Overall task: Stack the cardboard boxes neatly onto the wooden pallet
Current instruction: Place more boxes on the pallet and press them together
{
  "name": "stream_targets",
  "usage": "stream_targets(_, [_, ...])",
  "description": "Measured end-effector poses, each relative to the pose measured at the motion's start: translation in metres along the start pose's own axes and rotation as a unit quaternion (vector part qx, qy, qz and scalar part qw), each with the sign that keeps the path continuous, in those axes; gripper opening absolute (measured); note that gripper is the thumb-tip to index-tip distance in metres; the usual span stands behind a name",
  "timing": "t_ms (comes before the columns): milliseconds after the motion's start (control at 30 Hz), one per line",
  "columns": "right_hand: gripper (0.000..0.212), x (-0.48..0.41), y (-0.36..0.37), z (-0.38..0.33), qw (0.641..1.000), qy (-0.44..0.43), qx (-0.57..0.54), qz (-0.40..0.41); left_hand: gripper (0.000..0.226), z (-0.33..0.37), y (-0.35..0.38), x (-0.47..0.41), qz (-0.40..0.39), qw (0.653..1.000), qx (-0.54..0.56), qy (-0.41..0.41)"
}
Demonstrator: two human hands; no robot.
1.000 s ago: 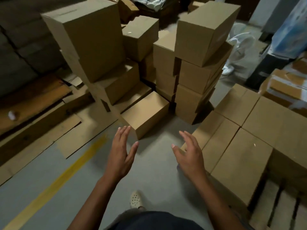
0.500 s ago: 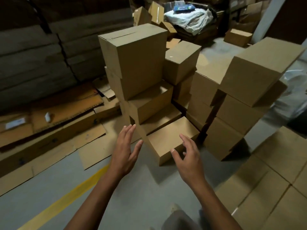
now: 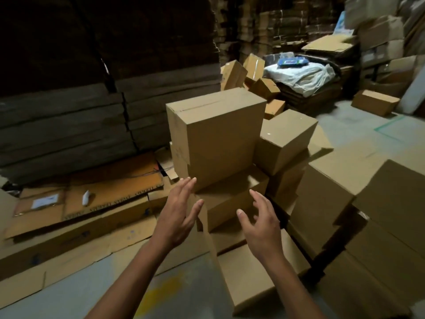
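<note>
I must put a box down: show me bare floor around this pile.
Bare grey concrete floor lies near left, between flattened brown cardboard sheets and the low brown cardboard box. More far right, by the green tape mark. The stacked brown boxes ahead are crowded.

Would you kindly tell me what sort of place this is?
Probably a packaging warehouse or storeroom: plain brown cardboard boxes piled on a grey concrete floor, with tall dark stacks of flattened cardboard sheets behind.

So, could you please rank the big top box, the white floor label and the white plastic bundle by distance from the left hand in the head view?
1. Big top box, just beyond the left hand.
2. White floor label, down to the left.
3. White plastic bundle, far back right.
</note>
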State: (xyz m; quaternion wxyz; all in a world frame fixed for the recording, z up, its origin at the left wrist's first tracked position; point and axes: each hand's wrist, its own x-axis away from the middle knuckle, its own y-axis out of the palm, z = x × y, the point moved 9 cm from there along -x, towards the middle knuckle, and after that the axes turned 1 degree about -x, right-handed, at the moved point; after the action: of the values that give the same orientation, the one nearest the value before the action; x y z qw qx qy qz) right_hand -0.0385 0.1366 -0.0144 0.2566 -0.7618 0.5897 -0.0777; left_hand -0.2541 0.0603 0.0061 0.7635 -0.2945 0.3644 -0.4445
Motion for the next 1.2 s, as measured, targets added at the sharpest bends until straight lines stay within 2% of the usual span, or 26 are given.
stream_targets(100, [0.059,-0.062,0.001,-0.008,1.0,-0.027,0.008,-0.003,0.071,0.0,-0.005,-0.058,0.003,1.0,-0.017,0.008])
stream_targets(233, [0.06,-0.132,0.01,-0.015,0.999,-0.04,0.017,-0.006,0.068,-0.012,-0.015,-0.123,0.026,0.999,-0.033,0.02])
stream_targets(467, [0.058,-0.233,0.048,-0.05,0.997,-0.073,0.021,0.006,0.076,-0.041,-0.038,-0.24,0.054,0.996,-0.053,0.05])
stream_targets(700, [0.057,-0.346,0.126,-0.074,0.996,-0.077,0.033,0.03,0.063,-0.13,-0.044,-0.39,0.034,0.997,-0.056,0.042])
stream_targets(833, [0.058,-0.41,0.178,-0.067,0.998,-0.006,0.034,0.057,0.055,-0.19,-0.024,-0.461,-0.034,0.998,-0.044,0.038])
stream_targets(933, [0.073,-0.437,0.212,-0.051,0.99,0.112,0.006,0.088,0.054,-0.229,-0.014,-0.515,-0.071,0.996,-0.049,0.035])
stream_targets(1067, [0.097,-0.439,0.249,-0.02,0.951,0.261,-0.101,0.132,0.06,-0.279,0.004,-0.577,-0.102,0.994,-0.042,-0.007])
stream_targets(1133, [0.101,-0.431,0.268,-0.005,0.925,0.312,-0.166,0.14,0.059,-0.304,0.018,-0.593,-0.111,0.992,0.009,-0.055])
stream_targets(1200, [0.101,-0.423,0.287,0.006,0.896,0.356,-0.226,0.143,0.051,-0.325,0.031,-0.596,-0.114,0.98,0.107,-0.121])
